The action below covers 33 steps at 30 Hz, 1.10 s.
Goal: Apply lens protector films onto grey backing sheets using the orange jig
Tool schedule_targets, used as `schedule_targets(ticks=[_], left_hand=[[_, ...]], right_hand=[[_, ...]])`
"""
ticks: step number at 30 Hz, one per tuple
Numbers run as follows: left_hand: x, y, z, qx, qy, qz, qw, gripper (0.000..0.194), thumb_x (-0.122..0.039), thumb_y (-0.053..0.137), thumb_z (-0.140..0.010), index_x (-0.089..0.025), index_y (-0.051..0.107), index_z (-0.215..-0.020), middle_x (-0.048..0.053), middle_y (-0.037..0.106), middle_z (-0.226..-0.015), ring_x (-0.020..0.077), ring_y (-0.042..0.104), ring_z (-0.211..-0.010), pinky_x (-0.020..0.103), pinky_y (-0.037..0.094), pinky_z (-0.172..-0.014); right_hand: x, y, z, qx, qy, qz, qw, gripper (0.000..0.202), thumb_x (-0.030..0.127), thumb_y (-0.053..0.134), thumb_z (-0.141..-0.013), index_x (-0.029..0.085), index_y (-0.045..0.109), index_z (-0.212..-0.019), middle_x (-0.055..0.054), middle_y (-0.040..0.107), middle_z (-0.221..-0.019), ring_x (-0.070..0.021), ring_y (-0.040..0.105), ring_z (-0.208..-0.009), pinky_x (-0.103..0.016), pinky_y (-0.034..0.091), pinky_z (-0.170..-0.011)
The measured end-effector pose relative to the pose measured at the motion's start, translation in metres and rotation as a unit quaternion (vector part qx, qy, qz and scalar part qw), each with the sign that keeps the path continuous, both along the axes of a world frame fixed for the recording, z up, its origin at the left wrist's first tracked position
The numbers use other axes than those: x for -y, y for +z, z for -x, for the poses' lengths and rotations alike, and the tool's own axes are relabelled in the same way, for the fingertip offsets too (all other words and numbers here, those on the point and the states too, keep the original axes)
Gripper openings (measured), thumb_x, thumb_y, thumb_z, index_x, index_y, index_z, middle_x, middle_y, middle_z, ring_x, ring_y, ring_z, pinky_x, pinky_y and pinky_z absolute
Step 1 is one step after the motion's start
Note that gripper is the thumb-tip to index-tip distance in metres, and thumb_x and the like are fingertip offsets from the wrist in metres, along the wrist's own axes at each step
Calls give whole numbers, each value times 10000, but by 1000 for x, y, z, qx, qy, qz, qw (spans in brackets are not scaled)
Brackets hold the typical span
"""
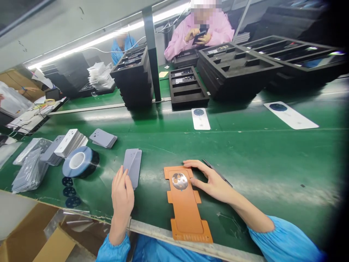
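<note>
My left hand [123, 191] lies with fingers stretched out at the lower left of a small pile of grey phone back panels [135, 165]. Its fingertips touch or cover the pile's edge; I cannot tell which. In front of me is an orange fixture plate [187, 211] with a shiny round metal disc [179, 181] pierced by several holes. My right hand [211, 181] rests at the plate's upper right corner, thumb and fingers apart, fingertips on its edge. Just behind that hand a dark slim pen-like tool [218, 173] lies on the green bench, partly hidden.
Left are a blue tape roll [77, 160] with round black stickers, stacked panels [71, 142] and plastic-wrapped packs [32, 171]. White panels [201, 120] lie farther back. Black trays [188, 87] line the far side, near a person in pink [177, 42]. A cardboard box [29, 233] sits below.
</note>
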<state>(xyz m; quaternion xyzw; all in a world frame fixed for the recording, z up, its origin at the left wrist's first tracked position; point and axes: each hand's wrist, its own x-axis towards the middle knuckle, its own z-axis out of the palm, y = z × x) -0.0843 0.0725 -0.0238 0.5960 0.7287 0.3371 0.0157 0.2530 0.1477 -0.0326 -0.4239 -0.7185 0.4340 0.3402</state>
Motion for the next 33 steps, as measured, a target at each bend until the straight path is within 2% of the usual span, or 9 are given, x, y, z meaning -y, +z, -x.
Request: schedule_targets(ticks=[3, 6, 9, 13, 17, 21, 27, 31, 33], left_hand=[[1, 10, 0, -7, -20, -59, 998, 460, -246, 341, -1063, -177, 556, -1464, 169, 596, -1468, 289, 528, -1397, 532, 395, -1190], [6, 16, -11, -35, -73, -107, 991, 506, -172, 369, -1051, -214, 445, -1550, 151, 566, -1501, 262, 502, -1423, 488, 414, -1186], [20, 20, -39, -77, -151, -117, 979, 596, -104, 420, -1019, -217, 350, -1599, 158, 541, -1525, 274, 458, -1460, 495, 420, -1176], [45, 23, -88, -126, -267, -86, 951, 648, -86, 458, -987, -175, 309, -1612, 171, 540, -1526, 308, 407, -1494, 525, 418, -1169], [62, 20, -114, -134, -328, -44, 934, 669, -244, 551, -977, -113, 325, -1593, 214, 505, -1542, 349, 365, -1513, 556, 425, -1153], [70, 11, -116, -159, -370, -1, 915, 660, -426, 625, -924, -139, 483, -1502, 216, 420, -1601, 395, 314, -1529, 617, 356, -1172], [78, -4, -114, -211, -380, 29, 900, 625, -381, 612, -950, -173, 470, -1521, 179, 359, -1645, 370, 268, -1551, 603, 314, -1193], [82, -12, -114, -235, -365, 41, 900, 584, -352, 581, -979, -184, 466, -1527, 182, 368, -1641, 372, 300, -1538, 601, 334, -1175], [83, -15, -114, -233, -365, 44, 901, 566, -349, 566, -989, -189, 472, -1524, 179, 380, -1636, 365, 322, -1529, 592, 332, -1178]], right_hand=[[0, 2, 1, -15, -13, 2, 1000, 389, 458, 694, -906, 289, 658, -1254, -95, 624, -1414, -299, 573, -1337, -539, 452, -1149], [4, 8, 8, -39, -49, 5, 998, 347, 482, 683, -912, 284, 696, -1196, -95, 638, -1392, -298, 582, -1322, -545, 449, -1146], [11, 20, 22, -91, -76, 68, 991, 388, 518, 658, -930, 268, 693, -1225, -107, 694, -1310, -289, 658, -1221, -541, 494, -1101], [20, 42, 42, -184, -49, 157, 969, 572, 550, 679, -908, 243, 600, -1384, -110, 740, -1250, -282, 711, -1152, -498, 575, -1029], [21, 55, 44, -176, -27, 196, 964, 527, 386, 722, -890, 256, 599, -1387, -66, 770, -1187, -260, 751, -1063, -453, 636, -953], [20, 60, 30, -141, 15, 207, 968, 437, 302, 697, -895, 268, 638, -1327, -47, 782, -1125, -253, 776, -945, -414, 688, -783], [23, 64, 23, -67, 71, 135, 986, 362, 237, 609, -941, 260, 672, -1297, -49, 743, -1240, -248, 738, -1064, -413, 644, -886], [25, 53, 30, 24, 75, -1, 997, 403, 111, 558, -908, 273, 671, -1259, -67, 720, -1238, -251, 688, -1131, -458, 586, -982], [26, 43, 35, 91, 47, -77, 992, 433, 88, 554, -880, 255, 663, -1264, -112, 669, -1310, -292, 628, -1229, -540, 521, -1060]])
